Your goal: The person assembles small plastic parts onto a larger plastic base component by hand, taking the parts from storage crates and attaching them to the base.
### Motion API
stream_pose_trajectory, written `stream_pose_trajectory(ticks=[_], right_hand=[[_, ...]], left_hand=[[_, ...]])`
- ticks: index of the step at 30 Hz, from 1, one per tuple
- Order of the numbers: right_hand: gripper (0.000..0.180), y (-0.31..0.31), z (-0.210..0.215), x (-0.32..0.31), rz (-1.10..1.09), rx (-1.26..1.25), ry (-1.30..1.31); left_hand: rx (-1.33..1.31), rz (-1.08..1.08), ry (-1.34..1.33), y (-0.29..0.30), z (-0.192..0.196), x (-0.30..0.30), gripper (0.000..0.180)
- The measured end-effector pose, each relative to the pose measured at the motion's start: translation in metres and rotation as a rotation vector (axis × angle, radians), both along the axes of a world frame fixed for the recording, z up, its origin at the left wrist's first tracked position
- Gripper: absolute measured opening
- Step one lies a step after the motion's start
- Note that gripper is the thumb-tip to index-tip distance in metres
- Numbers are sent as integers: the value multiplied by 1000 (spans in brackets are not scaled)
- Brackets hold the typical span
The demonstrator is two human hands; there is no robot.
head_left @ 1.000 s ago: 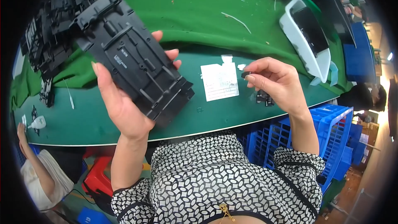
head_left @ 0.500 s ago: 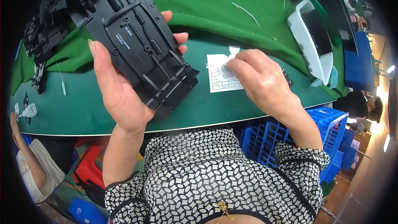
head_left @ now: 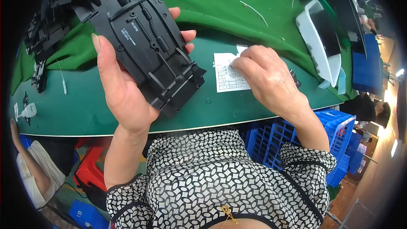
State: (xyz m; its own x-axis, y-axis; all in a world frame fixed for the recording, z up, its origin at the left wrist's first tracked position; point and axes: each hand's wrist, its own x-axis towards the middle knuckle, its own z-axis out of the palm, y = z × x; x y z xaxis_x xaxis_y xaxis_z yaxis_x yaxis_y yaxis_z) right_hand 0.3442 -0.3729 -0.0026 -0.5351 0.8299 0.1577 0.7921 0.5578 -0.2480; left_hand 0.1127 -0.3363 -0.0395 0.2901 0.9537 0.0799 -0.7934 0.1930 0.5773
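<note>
In my left hand [head_left: 123, 87] I hold a black moulded plastic vehicle chassis [head_left: 146, 38], tilted, with its detailed face up. The thumb lies along its left edge and the fingertips show beyond its right edge. My right hand [head_left: 271, 74] is over a white printed paper slip [head_left: 229, 85] on the table. Its fingers are bent and pinched together at the slip's upper right part. Whatever lies between these fingertips is hidden. A small white scrap [head_left: 241, 49] shows just beyond the right fingers.
A green cloth [head_left: 220, 4] covers the far part of the green table [head_left: 203, 116]. A white bin [head_left: 311, 38] stands at right, a blue crate [head_left: 271, 146] below the edge. Black parts [head_left: 46, 34] are piled at left, near a small bottle [head_left: 29, 110]. Another person's arm [head_left: 32, 165] shows at far left.
The view has shifted slightly. My left hand keeps its hold on the chassis, and my right fingers remain pinched over the paper slip with only slight movement.
</note>
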Motion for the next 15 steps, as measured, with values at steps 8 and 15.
stream_pose_trajectory(ticks=[8, 15], right_hand=[[9, -5, 4, 8, -229, -107, 99], [6, -13, 6, 5, -197, -132, 0]], left_hand=[[30, -33, -61, 0, -3, -2, 73], [24, -29, -49, 1, -3, -1, 71]])
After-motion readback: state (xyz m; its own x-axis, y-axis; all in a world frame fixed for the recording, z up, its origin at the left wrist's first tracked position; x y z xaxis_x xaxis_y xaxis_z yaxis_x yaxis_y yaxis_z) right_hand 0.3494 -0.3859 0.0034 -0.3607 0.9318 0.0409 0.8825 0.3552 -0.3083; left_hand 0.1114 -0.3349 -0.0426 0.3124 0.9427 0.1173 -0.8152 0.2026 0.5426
